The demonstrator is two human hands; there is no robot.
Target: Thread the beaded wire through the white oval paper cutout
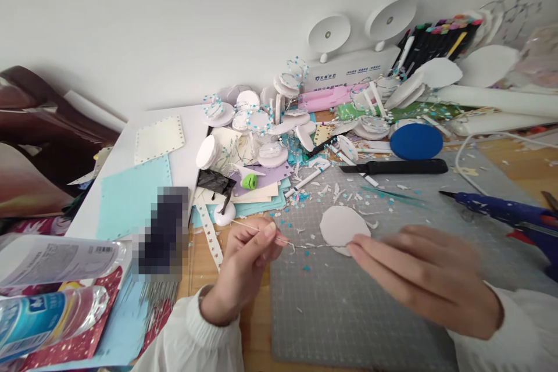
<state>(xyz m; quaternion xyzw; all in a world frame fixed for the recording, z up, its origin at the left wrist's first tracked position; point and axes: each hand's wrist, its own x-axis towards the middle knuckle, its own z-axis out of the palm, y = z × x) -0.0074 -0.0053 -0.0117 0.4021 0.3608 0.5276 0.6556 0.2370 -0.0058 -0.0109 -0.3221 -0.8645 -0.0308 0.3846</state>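
Left hand [249,256] and right hand [425,276], both pinched closed, grip thin, twisted wire [317,246].

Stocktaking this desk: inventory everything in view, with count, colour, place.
Wire: one, silvery, between hands
Mat: one, grey, centre
Loose disc: one, white, on mat
Piled discs: many, white, behind mat
Round piece: one, blue, behind knife
Knife: one, black, mat's back
Glue gun: one, blue, right
Markers: many, mixed caps, back right
Round fittings: two, white, wall
Bottle: one, clear, front left
Papers: several, blue, cream, left
Scraps: many, white, blue, mat
Pixelated item: one, dark, left
Cable: one, white, right
Left hand: one, bare, beside mat
Right hand: one, bare, over mat
Sleeves: two, white, front
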